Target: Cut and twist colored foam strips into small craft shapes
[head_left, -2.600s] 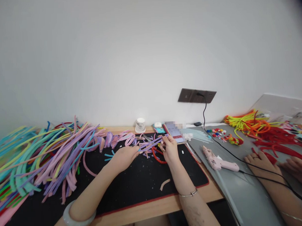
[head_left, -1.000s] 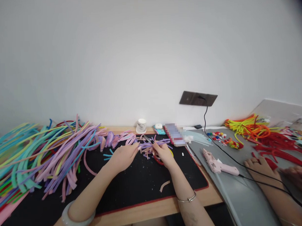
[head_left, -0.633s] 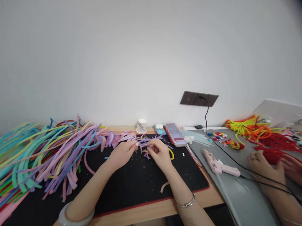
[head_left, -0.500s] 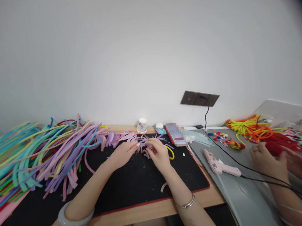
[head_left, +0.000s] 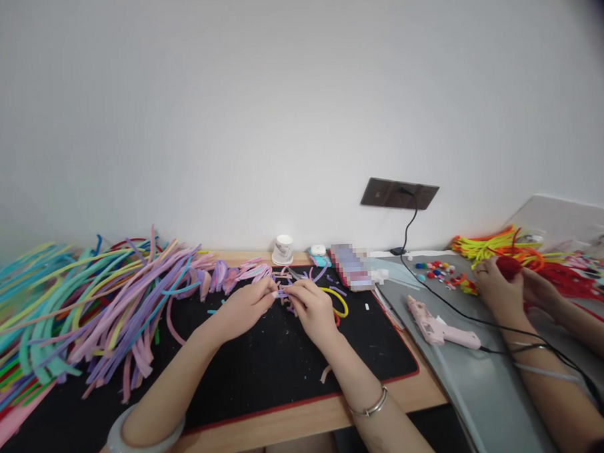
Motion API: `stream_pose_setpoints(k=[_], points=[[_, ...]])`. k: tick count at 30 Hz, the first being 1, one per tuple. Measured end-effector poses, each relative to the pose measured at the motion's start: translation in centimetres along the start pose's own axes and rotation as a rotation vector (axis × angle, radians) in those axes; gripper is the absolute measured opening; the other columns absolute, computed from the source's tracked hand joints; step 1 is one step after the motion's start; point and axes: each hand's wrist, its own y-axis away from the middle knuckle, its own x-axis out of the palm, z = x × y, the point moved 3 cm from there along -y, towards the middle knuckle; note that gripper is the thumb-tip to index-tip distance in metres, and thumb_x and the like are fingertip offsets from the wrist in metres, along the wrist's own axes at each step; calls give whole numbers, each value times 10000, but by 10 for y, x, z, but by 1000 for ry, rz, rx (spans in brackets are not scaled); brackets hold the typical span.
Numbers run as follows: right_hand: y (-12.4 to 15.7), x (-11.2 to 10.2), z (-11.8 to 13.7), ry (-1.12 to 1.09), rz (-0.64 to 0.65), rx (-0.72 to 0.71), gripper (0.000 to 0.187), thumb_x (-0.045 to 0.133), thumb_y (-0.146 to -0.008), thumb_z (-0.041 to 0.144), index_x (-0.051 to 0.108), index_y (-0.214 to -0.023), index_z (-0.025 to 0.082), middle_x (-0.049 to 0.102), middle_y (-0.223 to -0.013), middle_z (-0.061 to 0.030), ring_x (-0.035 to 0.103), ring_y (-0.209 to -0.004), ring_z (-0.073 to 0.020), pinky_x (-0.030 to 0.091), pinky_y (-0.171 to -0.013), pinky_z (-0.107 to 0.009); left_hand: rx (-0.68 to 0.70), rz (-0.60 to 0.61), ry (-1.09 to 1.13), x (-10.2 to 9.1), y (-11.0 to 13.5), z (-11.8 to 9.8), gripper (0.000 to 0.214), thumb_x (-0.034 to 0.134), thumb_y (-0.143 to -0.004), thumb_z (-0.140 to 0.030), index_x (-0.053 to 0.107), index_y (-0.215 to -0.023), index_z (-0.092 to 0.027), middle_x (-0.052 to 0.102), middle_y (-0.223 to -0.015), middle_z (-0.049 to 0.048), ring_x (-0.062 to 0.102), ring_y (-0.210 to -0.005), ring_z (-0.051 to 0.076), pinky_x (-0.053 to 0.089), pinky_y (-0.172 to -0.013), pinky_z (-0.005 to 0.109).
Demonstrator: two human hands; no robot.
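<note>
My left hand point(head_left: 249, 305) and my right hand point(head_left: 309, 307) meet over the black mat point(head_left: 268, 368). Both pinch a short purple pipe cleaner point(head_left: 281, 294), which shows between their fingertips; most of it is hidden by the fingers. Behind and under my hands lie cut purple and tan pieces, with scissors point(head_left: 295, 273) partly visible among them. A yellow pipe cleaner point(head_left: 341, 301) curves just right of my right hand. Left of my left hand are bundled pink and purple pipe cleaners point(head_left: 224, 276).
A big heap of pastel pipe cleaners point(head_left: 120, 314) covers the left. A paper cup point(head_left: 283, 249), a phone point(head_left: 352, 268) and a pink glue gun point(head_left: 439, 327) with a black cord stand around. At right, a co-worker's hands point(head_left: 505, 294) hold something red near yellow and orange pipe cleaners point(head_left: 488, 245).
My right hand's fingers have moved left to meet my left fingertips at the purple pipe cleaner. The co-worker's hands have shifted left and up with a red item.
</note>
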Motion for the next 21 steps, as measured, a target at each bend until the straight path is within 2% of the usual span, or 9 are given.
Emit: stream_pose_setpoints(k=[6,12,17,21], points=[[0,-2,-2,14,12,27,219,474,-904,189,688,-951,205,641,-899,-74,609,-793,-163,467,-712,-264,49,-2,-53,-1,-2,4,188,335,-908,-324,491,-891,-222,546,-716,-25,530,-686,168,391,-673,299],[1,-1,-2,52,24,28,174,501,-899,197,671,-934,203,666,-897,-62,610,-830,-173,447,-743,-272,85,-79,-139,0,-5,9,220,321,-917,-268,492,-791,-212,601,-705,-13,567,-681,169,384,-672,291],[1,-1,-4,138,-4,84,106,573,-866,241,666,-845,197,646,-809,-47,587,-736,-166,422,-679,-270,59,-129,-226,-3,-5,10,255,313,-913,-227,487,-728,-210,632,-717,-1,587,-706,181,376,-678,292],[1,-1,-4,97,-8,75,99,584,-856,221,648,-787,192,634,-792,-44,582,-740,-165,421,-685,-269,60,-129,-354,-1,-6,11,239,310,-908,-209,497,-760,-209,648,-744,16,592,-698,192,367,-652,293]])
